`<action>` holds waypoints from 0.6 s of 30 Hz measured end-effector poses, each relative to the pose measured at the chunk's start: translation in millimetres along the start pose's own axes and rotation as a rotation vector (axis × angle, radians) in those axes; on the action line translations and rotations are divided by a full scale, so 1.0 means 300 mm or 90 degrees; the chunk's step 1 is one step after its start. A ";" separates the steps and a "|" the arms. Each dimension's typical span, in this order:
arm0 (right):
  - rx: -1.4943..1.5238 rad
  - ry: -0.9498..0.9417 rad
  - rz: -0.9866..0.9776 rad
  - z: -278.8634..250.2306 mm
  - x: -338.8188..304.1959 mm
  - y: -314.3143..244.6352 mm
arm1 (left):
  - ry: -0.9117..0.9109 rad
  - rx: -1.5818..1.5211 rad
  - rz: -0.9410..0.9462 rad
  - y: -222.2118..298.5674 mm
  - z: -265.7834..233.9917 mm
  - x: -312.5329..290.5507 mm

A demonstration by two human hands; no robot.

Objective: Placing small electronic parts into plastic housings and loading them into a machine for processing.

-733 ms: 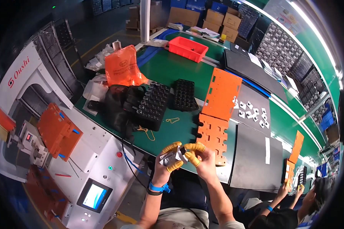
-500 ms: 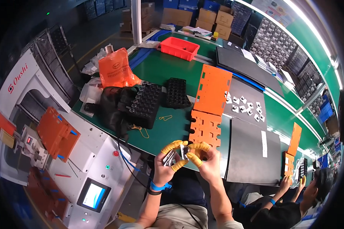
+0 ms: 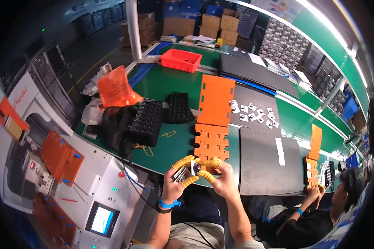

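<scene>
My left hand (image 3: pixel 173 187) and my right hand (image 3: pixel 224 181) are close together at the table's near edge, both with yellow finger covers. In the left one rests a stack of thin metallic plates (image 3: pixel 179 174), edge on. Between both hands' fingertips I grip a small white plate with a round black part (image 3: pixel 195 168), tilted upright. Just beyond lies an orange hinged fixture (image 3: pixel 212 143) with notched edges, its flat panel laid open away from me. Similar white plates with black parts (image 3: pixel 252 107) are scattered on the dark mat (image 3: pixel 259 93) to the right.
Black trays (image 3: pixel 146 121) and an orange bag (image 3: pixel 117 88) occupy the left. A red bin (image 3: pixel 181 61) stands at the back. A machine with a screen (image 3: pixel 102 221) is at left. A black mat (image 3: pixel 262 162) lies at right; beyond it a co-worker (image 3: pixel 320 211) handles parts beside another orange fixture.
The view has shifted, so the table things sit slightly further left. Between my fingertips the small plate has turned, showing more of its black part. The co-worker's hands have come closer together.
</scene>
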State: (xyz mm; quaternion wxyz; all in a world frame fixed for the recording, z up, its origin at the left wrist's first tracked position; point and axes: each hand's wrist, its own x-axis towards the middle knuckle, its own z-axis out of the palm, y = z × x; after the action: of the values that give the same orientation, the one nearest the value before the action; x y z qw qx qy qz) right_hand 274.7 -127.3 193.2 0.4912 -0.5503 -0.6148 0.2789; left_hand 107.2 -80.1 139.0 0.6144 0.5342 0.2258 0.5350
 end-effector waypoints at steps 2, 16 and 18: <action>0.023 0.013 0.012 -0.001 -0.003 -0.004 | 0.007 0.001 -0.010 -0.017 0.010 -0.002; 0.008 0.029 0.152 -0.117 -0.056 0.154 | -0.037 0.306 0.067 -0.179 0.133 0.053; -0.036 0.013 0.215 -0.122 -0.043 0.157 | -0.059 0.377 0.116 -0.219 0.129 0.054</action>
State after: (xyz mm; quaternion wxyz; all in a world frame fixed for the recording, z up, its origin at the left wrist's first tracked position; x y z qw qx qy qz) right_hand 325.8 -135.6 160.8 0.4279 -0.6624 -0.5161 0.3343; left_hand 172.7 -72.2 97.4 0.3913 0.7315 0.2950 0.4740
